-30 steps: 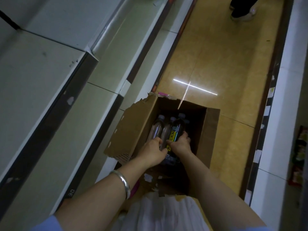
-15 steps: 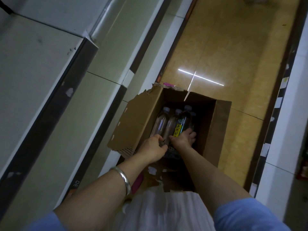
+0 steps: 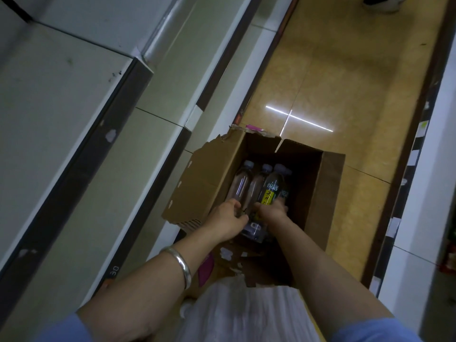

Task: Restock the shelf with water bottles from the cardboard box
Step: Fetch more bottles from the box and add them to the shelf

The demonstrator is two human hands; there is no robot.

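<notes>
— Two hands are down in the box [image 3: 204, 183], which sits open on the floor [image 3: 345, 77] beside the shelf [image 3: 49, 119].

— What do they hold?

— The left hand [image 3: 228, 219] has its fingers [image 3: 234, 204] curled round the lower part of a clear bottle [image 3: 240, 185] at the left of the row. The right hand [image 3: 272, 209] grips the yellow-label bottle [image 3: 271, 188]; its fingers wrap to the far side, so only the knuckles and thumb side show.

— Any gap between fingers and bottle?

— None visible; both hands are closed tight on the plastic. How far the right fingertips reach I cannot tell.

— And the rest of the bottles?

— Another clear one [image 3: 256, 186] stands between the two held, touching them. A fourth cap peeks out behind the labelled bottle. All are upright in the box's left half, caps pale.

— Anything on the arms?

— A silver bangle [image 3: 181, 264] on the left wrist, blue sleeves [image 3: 370, 332] at the bottom edge. The shelf boards hold no bottles.
</notes>
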